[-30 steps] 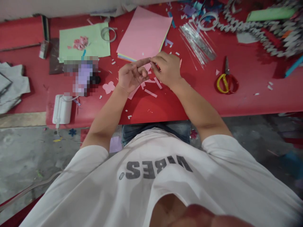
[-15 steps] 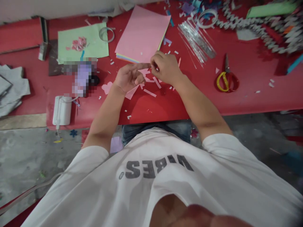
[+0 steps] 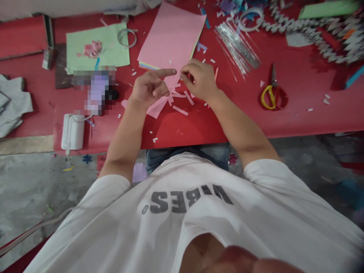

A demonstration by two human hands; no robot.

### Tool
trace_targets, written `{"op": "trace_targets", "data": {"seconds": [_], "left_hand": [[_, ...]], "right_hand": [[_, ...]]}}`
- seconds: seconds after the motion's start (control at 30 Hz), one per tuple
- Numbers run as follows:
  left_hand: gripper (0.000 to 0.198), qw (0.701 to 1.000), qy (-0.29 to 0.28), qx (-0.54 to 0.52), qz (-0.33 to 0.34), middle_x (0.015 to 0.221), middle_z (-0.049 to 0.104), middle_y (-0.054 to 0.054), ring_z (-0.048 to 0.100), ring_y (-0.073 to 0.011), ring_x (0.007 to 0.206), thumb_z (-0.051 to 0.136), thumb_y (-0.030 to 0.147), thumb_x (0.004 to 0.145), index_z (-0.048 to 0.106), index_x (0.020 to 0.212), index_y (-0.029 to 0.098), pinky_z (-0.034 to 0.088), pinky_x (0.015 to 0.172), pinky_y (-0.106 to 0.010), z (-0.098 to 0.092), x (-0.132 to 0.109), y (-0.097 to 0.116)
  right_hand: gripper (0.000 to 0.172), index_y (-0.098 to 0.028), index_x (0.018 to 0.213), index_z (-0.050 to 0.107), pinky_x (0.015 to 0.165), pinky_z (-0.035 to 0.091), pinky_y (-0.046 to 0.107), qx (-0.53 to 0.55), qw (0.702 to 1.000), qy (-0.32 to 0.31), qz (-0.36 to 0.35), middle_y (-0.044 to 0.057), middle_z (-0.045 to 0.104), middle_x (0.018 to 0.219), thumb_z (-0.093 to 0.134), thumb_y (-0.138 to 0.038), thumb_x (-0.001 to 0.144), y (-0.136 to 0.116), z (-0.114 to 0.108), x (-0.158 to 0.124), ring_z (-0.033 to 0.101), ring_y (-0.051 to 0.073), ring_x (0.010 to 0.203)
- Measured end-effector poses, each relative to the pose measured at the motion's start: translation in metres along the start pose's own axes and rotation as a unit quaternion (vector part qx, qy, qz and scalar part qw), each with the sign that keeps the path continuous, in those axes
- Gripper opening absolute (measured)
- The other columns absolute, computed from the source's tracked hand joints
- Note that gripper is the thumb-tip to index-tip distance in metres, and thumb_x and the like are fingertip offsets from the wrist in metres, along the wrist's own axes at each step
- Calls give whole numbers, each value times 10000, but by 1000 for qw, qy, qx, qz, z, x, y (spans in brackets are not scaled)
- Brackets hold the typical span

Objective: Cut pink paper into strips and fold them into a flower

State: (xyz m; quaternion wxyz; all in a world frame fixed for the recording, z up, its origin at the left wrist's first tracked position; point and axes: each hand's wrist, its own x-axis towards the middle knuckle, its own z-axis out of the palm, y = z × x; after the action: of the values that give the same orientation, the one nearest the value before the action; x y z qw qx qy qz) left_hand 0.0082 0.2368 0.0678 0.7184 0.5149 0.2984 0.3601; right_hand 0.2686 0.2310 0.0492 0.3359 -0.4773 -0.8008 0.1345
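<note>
My left hand (image 3: 149, 87) is held over the red table with its index finger stretched out and the other fingers loosely curled. A small dark spot shows at that fingertip; I cannot tell what it is. Just to the right, my right hand (image 3: 200, 77) has thumb and index finger brought together in a pinch, a small gap from the left fingertip. Whatever is in the pinch is too small to name. Beneath the hands lie pink paper strips (image 3: 180, 110) and a larger pink paper piece (image 3: 156, 110). Behind them is a stack of coloured paper (image 3: 173, 34), pink on top.
Scissors (image 3: 273, 94) with yellow and red handles lie to the right. Silver strips (image 3: 237, 49) and a tape roll (image 3: 251, 19) are farther back. At left are a green sheet (image 3: 110, 53) with pink pieces, another tape roll (image 3: 127, 38) and a white power bank (image 3: 73, 132).
My hands have drawn apart. The left has shifted left, its index fingertip leaving the right hand's pinch; the right has barely moved.
</note>
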Motion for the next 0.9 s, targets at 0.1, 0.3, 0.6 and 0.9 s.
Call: {"op": "trace_targets", "data": {"seconds": [0.1,0.3,0.6,0.9], "left_hand": [[592,1000,-4,0,-25,440,250,78,502,-196,556,612,634,1003,800,1322,172,601,816,-424,6,0,0],[479,998,-24,-48,-41,426,278,67,405,-161,477,459,412,1051,825,1193,139,633,759,-379,11,1,-2],[389,997,-10,63,-50,466,410,48,301,-144,448,654,364,896,846,1135,125,529,660,-377,6,-3,5],[348,909,188,369,50,843,704,0,591,-196,857,833,364,772,798,1091,229,464,915,-395,-21,16,-21]], "right_hand": [[495,-287,1187,754,1098,605,538,-7,1000,-10,-5,108,761,1196,478,-696,1159,-3,6,0,747,320,1133],[347,-276,1163,751,1062,599,534,-29,999,-22,-25,103,746,1181,570,-572,1146,-1,5,0,756,329,1112],[291,-286,1117,687,912,616,476,-58,994,-72,-54,102,739,1148,592,-561,1134,-13,-4,3,735,326,1055],[311,-340,1126,686,957,626,514,-8,999,38,-16,92,741,1193,455,-542,1180,-2,-10,0,745,321,1050]]}}
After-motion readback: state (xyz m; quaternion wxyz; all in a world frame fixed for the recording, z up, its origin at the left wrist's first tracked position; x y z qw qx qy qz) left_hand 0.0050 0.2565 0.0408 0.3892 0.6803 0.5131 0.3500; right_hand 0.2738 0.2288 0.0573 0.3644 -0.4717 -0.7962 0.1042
